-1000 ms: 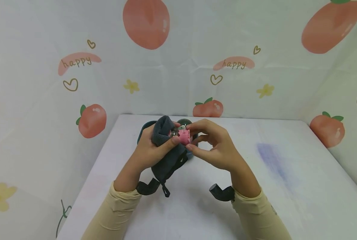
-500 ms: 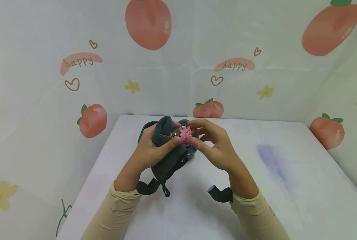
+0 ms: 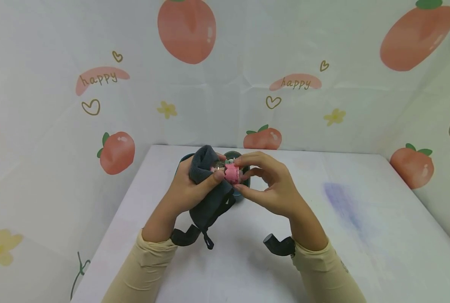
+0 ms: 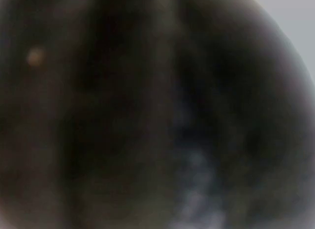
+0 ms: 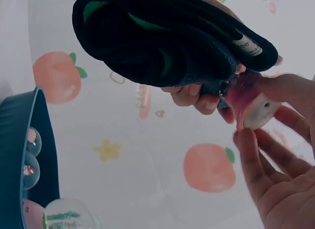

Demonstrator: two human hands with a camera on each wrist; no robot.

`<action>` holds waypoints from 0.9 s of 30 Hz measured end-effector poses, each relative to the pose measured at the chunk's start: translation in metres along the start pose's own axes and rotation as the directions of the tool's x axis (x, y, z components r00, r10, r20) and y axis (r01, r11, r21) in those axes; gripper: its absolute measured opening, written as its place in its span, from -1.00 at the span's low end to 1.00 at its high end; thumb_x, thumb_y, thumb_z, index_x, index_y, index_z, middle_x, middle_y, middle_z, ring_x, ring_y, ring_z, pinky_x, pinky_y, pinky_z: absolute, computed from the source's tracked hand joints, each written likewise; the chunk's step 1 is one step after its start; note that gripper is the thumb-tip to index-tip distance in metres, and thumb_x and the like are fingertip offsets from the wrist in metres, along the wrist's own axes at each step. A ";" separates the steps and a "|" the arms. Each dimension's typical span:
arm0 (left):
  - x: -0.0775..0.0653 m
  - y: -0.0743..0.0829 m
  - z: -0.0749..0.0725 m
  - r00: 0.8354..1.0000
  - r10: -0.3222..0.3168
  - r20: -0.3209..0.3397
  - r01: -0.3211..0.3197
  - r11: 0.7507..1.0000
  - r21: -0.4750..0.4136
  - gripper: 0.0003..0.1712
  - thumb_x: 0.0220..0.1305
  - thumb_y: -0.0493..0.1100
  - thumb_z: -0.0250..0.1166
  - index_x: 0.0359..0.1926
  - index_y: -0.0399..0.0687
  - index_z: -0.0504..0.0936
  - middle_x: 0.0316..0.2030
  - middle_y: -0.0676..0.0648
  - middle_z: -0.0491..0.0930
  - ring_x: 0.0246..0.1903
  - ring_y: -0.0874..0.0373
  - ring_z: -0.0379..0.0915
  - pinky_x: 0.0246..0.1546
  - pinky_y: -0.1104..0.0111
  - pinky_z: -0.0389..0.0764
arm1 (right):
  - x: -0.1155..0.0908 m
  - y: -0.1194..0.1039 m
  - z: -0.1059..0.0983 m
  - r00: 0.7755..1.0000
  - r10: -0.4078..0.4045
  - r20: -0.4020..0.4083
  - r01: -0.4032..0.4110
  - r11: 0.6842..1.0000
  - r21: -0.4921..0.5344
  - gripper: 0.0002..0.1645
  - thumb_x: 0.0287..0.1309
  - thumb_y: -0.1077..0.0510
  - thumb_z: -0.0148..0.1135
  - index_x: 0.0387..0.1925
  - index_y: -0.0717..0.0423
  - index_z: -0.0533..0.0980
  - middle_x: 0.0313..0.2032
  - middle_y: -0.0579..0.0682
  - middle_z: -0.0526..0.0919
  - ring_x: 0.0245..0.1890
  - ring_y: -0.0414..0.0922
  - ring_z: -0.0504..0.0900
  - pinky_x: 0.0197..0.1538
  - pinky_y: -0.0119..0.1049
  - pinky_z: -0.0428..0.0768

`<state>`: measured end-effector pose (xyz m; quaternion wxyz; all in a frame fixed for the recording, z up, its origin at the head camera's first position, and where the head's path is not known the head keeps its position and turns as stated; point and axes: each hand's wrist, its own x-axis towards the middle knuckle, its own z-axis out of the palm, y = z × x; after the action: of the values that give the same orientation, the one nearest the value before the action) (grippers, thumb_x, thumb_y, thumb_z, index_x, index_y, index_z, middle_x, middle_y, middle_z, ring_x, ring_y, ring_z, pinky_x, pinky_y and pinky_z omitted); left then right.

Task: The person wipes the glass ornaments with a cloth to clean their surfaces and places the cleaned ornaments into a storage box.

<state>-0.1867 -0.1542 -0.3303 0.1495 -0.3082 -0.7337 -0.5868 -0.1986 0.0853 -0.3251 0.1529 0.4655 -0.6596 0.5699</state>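
My left hand (image 3: pixel 183 191) grips a dark grey cloth (image 3: pixel 207 208), with the glass end of a small snow globe (image 3: pixel 232 173) between the cloth and thumb. My right hand (image 3: pixel 274 185) pinches the globe's pink base between fingertips and thumb. In the right wrist view, the folded cloth (image 5: pixel 142 42) covers much of the left hand, and the pink base (image 5: pixel 242 93) shows a pale underside with a small dark hole. Part of the glass is hidden by cloth and fingers. The left wrist view is too dark and blurred to make out anything.
A blue bin (image 5: pixel 12 155) stands behind the hands on the white table (image 3: pixel 304 235). Several small snow globes lie in it, one clear globe (image 5: pixel 69 214) at its edge in the right wrist view. A fruit-printed white cloth (image 3: pixel 225 84) hangs behind the table.
The pink base has turned between my right fingers, its speckled side showing half a second ago and a plainer side now. My right fingers have shifted their hold; the left hand barely moved.
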 end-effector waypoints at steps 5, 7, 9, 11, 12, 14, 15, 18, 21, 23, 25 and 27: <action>-0.001 -0.001 0.000 1.000 0.002 0.001 -0.002 1.000 0.004 -0.22 0.34 0.40 0.38 0.14 -0.20 0.69 0.01 -0.11 0.74 -0.11 0.12 0.65 -0.07 0.33 0.67 | 0.001 0.001 0.001 0.996 -0.084 -0.012 0.084 0.996 0.021 -0.38 -0.08 0.64 0.46 0.10 0.39 0.60 0.10 0.25 0.66 0.18 -0.05 0.64 0.11 -0.28 0.74; -0.001 -0.002 0.001 1.000 0.007 0.000 -0.007 1.000 -0.009 -0.22 0.33 0.40 0.39 0.14 -0.22 0.68 0.00 -0.13 0.74 -0.11 0.11 0.65 -0.07 0.32 0.68 | 0.001 0.000 0.001 0.997 -0.072 -0.012 0.073 0.997 0.027 -0.38 -0.06 0.60 0.44 0.13 0.41 0.58 0.11 0.27 0.65 0.19 -0.03 0.65 0.10 -0.25 0.74; -0.002 -0.002 0.001 1.000 0.011 -0.006 -0.011 1.000 -0.021 -0.24 0.32 0.40 0.40 0.13 -0.19 0.69 -0.02 -0.13 0.74 -0.14 0.11 0.65 -0.09 0.33 0.67 | 0.001 -0.001 0.000 1.000 -0.026 -0.013 0.026 0.999 0.027 -0.38 0.01 0.53 0.45 0.18 0.40 0.55 0.10 0.27 0.67 0.16 -0.04 0.67 0.05 -0.24 0.75; -0.002 -0.002 0.001 1.000 0.015 -0.014 -0.015 0.999 -0.031 -0.26 0.31 0.39 0.41 0.12 -0.16 0.69 -0.03 -0.14 0.74 -0.14 0.11 0.64 -0.09 0.33 0.67 | 0.000 -0.002 0.000 0.999 0.049 -0.011 -0.049 0.999 0.011 -0.42 0.13 0.44 0.44 0.22 0.35 0.54 0.07 0.23 0.71 0.10 -0.08 0.72 0.03 -0.26 0.75; -0.002 -0.002 0.001 1.000 0.015 -0.018 -0.016 0.999 -0.031 -0.26 0.30 0.40 0.42 0.12 -0.15 0.70 -0.03 -0.14 0.74 -0.14 0.11 0.64 -0.09 0.34 0.67 | -0.001 -0.002 0.001 0.996 0.087 -0.009 -0.087 0.996 0.002 -0.46 0.19 0.40 0.42 0.22 0.32 0.55 0.04 0.21 0.73 0.04 -0.11 0.74 0.00 -0.27 0.75; -0.003 -0.002 0.001 1.000 0.016 -0.024 -0.017 1.000 -0.019 -0.25 0.29 0.41 0.41 0.11 -0.13 0.70 -0.02 -0.12 0.74 -0.13 0.13 0.64 -0.09 0.35 0.66 | -0.002 -0.002 0.001 0.988 0.153 -0.003 -0.153 0.988 -0.014 -0.57 0.30 0.34 0.39 0.18 0.27 0.58 -0.04 0.16 0.76 -0.08 -0.14 0.78 -0.04 -0.30 0.76; -0.003 -0.001 0.001 0.999 0.019 -0.026 -0.019 1.000 -0.013 -0.25 0.29 0.42 0.41 0.11 -0.13 0.70 -0.02 -0.12 0.74 -0.13 0.13 0.64 -0.09 0.35 0.65 | -0.002 -0.002 0.002 0.985 0.173 0.002 -0.173 0.985 -0.022 -0.61 0.33 0.33 0.38 0.16 0.25 0.60 -0.07 0.14 0.77 -0.13 -0.14 0.79 -0.07 -0.30 0.76; -0.003 -0.001 0.001 0.999 0.031 -0.027 -0.031 1.000 0.000 -0.25 0.29 0.42 0.41 0.11 -0.12 0.70 -0.02 -0.12 0.74 -0.13 0.14 0.64 -0.09 0.35 0.65 | -0.002 -0.002 0.002 0.983 0.181 0.019 -0.180 0.983 -0.019 -0.64 0.30 0.39 0.39 0.12 0.24 0.62 -0.11 0.13 0.77 -0.22 -0.12 0.79 -0.10 -0.29 0.77; -0.003 -0.001 0.001 0.999 0.048 -0.027 -0.048 0.999 -0.008 -0.26 0.30 0.42 0.40 0.11 -0.13 0.70 -0.01 -0.13 0.74 -0.13 0.12 0.66 -0.08 0.34 0.67 | -0.001 -0.002 0.002 0.992 0.125 0.021 -0.125 0.992 0.004 -0.51 0.16 0.50 0.45 0.13 0.26 0.60 -0.07 0.12 0.75 -0.20 -0.12 0.76 -0.09 -0.31 0.76; -0.002 -0.001 0.001 0.998 0.052 -0.025 -0.052 0.999 -0.013 -0.25 0.31 0.41 0.40 0.11 -0.16 0.69 0.00 -0.14 0.74 -0.11 0.10 0.67 -0.07 0.34 0.68 | 0.000 -0.001 0.002 0.998 0.059 0.004 -0.059 0.998 0.019 -0.42 0.03 0.56 0.50 0.12 0.30 0.58 -0.04 0.15 0.72 -0.12 -0.11 0.74 -0.02 -0.30 0.76; -0.002 -0.001 0.001 0.999 0.046 -0.022 -0.046 0.999 -0.007 -0.22 0.31 0.42 0.39 0.12 -0.19 0.68 0.00 -0.13 0.74 -0.11 0.10 0.66 -0.07 0.34 0.68 | 0.000 0.000 0.003 1.000 -0.006 -0.024 0.007 1.000 0.029 -0.38 -0.06 0.62 0.50 0.09 0.35 0.58 0.00 0.19 0.69 -0.02 -0.10 0.71 0.02 -0.31 0.74; -0.001 0.000 0.001 0.999 0.032 -0.014 -0.032 0.999 0.003 -0.21 0.32 0.41 0.40 0.13 -0.21 0.68 0.01 -0.12 0.74 -0.10 0.10 0.67 -0.07 0.34 0.67 | 0.000 0.001 0.003 0.996 -0.066 -0.052 0.067 0.997 0.029 -0.39 -0.11 0.66 0.48 0.05 0.39 0.59 0.02 0.24 0.67 0.07 -0.07 0.68 0.07 -0.30 0.73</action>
<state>-0.1856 -0.1534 -0.3312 0.1646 -0.3157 -0.7282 -0.5856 -0.1987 0.0821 -0.3265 0.1815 0.4747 -0.6308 0.5864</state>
